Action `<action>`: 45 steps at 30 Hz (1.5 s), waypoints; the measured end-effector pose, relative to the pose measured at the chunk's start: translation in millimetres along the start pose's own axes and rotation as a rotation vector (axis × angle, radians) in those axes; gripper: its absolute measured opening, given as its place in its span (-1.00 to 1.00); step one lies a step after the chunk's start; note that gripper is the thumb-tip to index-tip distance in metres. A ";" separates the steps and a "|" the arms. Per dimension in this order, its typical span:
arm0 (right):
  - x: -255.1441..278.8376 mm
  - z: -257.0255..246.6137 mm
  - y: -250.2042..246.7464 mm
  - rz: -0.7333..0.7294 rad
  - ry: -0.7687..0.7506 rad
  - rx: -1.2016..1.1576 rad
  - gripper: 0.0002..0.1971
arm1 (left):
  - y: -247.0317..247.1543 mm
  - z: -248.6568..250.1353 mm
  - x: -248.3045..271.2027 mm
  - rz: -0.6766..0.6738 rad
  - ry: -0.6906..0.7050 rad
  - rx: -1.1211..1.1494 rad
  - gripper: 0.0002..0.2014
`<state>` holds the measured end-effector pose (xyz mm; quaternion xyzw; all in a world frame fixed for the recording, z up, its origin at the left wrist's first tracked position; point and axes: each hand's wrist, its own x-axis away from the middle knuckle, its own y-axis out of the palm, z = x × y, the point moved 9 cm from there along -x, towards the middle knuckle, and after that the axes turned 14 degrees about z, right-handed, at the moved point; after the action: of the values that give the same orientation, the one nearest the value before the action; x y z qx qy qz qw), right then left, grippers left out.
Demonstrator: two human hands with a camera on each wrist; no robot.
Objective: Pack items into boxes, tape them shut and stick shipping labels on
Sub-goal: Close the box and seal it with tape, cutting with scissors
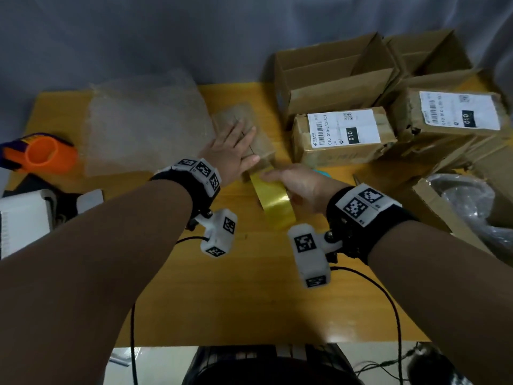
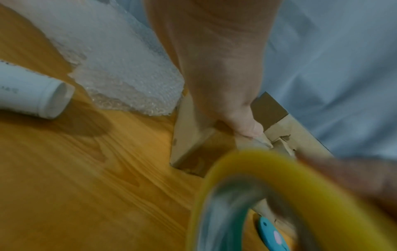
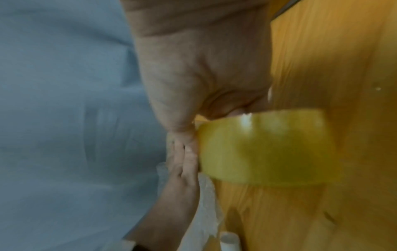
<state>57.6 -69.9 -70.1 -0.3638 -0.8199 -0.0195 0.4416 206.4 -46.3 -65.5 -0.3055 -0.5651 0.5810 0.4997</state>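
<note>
A small closed cardboard box (image 1: 259, 144) lies on the yellow table in the middle of the head view. My left hand (image 1: 234, 145) presses flat on its top with straight fingers; in the left wrist view the left hand (image 2: 217, 76) has its thumb at the box (image 2: 189, 135) edge. My right hand (image 1: 294, 182) grips a roll of yellow packing tape (image 1: 276, 201) just in front of the box. A strip runs from the roll to the box's near edge. The tape roll (image 3: 264, 147) fills the right wrist view below my right hand (image 3: 193, 76), blurred.
Bubble wrap (image 1: 144, 120) lies left of the box. An orange tape dispenser (image 1: 41, 154) sits at the far left. Two labelled boxes (image 1: 344, 134) and open cartons (image 1: 333, 73) crowd the right. A white bottle (image 2: 32, 95) lies on the table; a teal object (image 2: 270, 234) lies beside the roll.
</note>
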 end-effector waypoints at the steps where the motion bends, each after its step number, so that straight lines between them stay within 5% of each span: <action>1: -1.0 5.3 -2.2 0.005 0.023 0.022 -0.74 | -0.6 0.7 0.1 0.006 0.002 0.014 -0.36; 5: 0.3 19.5 -3.5 0.031 0.142 0.014 -0.64 | -4.4 1.8 0.7 0.016 -0.001 -0.006 -0.34; 13: 3.4 18.7 2.0 -0.079 0.074 0.090 -0.29 | -19.4 20.1 -10.5 0.092 0.030 -0.283 -0.19; 18: 2.5 10.1 0.4 -0.185 0.020 0.173 -0.46 | -19.3 23.3 -12.6 0.123 0.060 -0.327 -0.11; 25: -3.5 6.4 0.8 -0.141 0.005 0.194 -0.32 | -12.5 19.9 -7.5 0.046 0.110 -0.363 -0.25; 30: -1.0 11.6 11.5 -0.238 0.000 0.141 -0.05 | -11.2 11.3 -7.7 0.064 0.153 -0.324 -0.31; 33: 1.7 11.3 14.2 -0.235 0.008 0.088 -0.13 | -17.4 10.7 -2.7 0.083 0.122 -0.142 -0.40; 36: 3.9 10.5 11.7 -0.214 0.004 0.132 -0.38 | -38.8 4.4 8.0 0.217 0.031 0.119 -0.52; 39: 12.0 10.2 11.7 -0.244 0.006 0.133 -0.46 | -58.8 -16.2 24.3 0.388 -0.233 0.235 -0.63; 43: 21.3 8.8 13.1 -0.246 0.009 0.053 -0.52 | 3.2 2.7 63.0 -0.159 -0.613 0.747 -0.47; 45: 22.6 10.0 13.4 -0.237 0.005 0.040 -0.53 | 15.3 17.5 73.9 -0.206 -0.773 0.904 -0.28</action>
<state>50.9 -43.4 -63.4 -0.2553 -0.8564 -0.0561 0.4452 163.5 18.1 -61.7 0.2266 -0.4296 0.7812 0.3922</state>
